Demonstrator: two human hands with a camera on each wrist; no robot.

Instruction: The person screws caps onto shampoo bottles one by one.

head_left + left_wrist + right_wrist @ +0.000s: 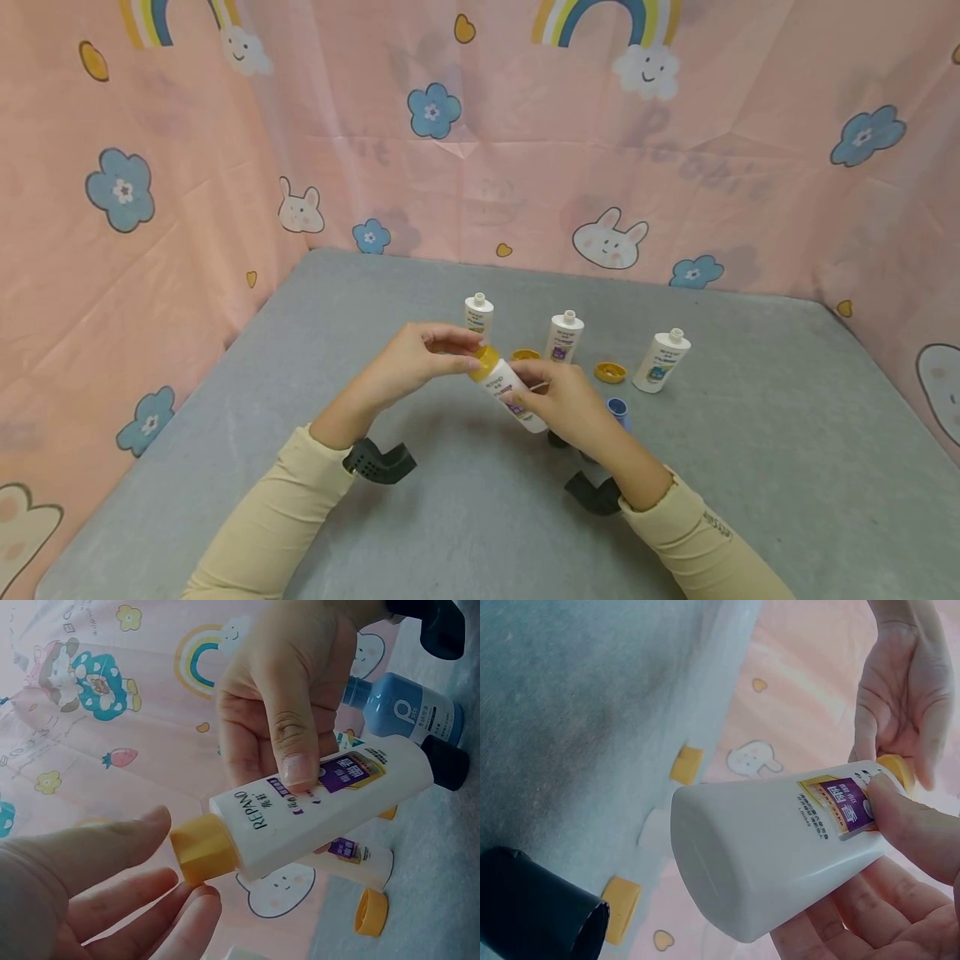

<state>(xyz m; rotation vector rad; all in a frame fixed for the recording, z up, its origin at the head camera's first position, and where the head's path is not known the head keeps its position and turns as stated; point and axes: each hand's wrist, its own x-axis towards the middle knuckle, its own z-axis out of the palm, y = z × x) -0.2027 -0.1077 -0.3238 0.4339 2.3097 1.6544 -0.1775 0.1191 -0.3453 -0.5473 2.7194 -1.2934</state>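
A white flat-sided bottle [513, 398] with a purple label is tilted above the table, its yellow cap [486, 364] pointing up and left. My right hand [566, 400] grips the bottle's body, thumb on the label side and fingers behind. At the other end, my left hand [412, 358] has its thumb and fingertips about the yellow cap, pinching it lightly. The left wrist view shows the cap [202, 849] seated on the bottle's shoulder. In the right wrist view the base of the bottle [712, 862] faces the camera.
Behind the hands stand three white bottles without caps: left [479, 312], middle [564, 337], right [662, 362]. Yellow caps [611, 372] lie among them. Close by my right hand are a blue bottle [416, 712] and a black cylindrical piece [448, 763]. Printed pink cloth [495, 192] hangs behind the table.
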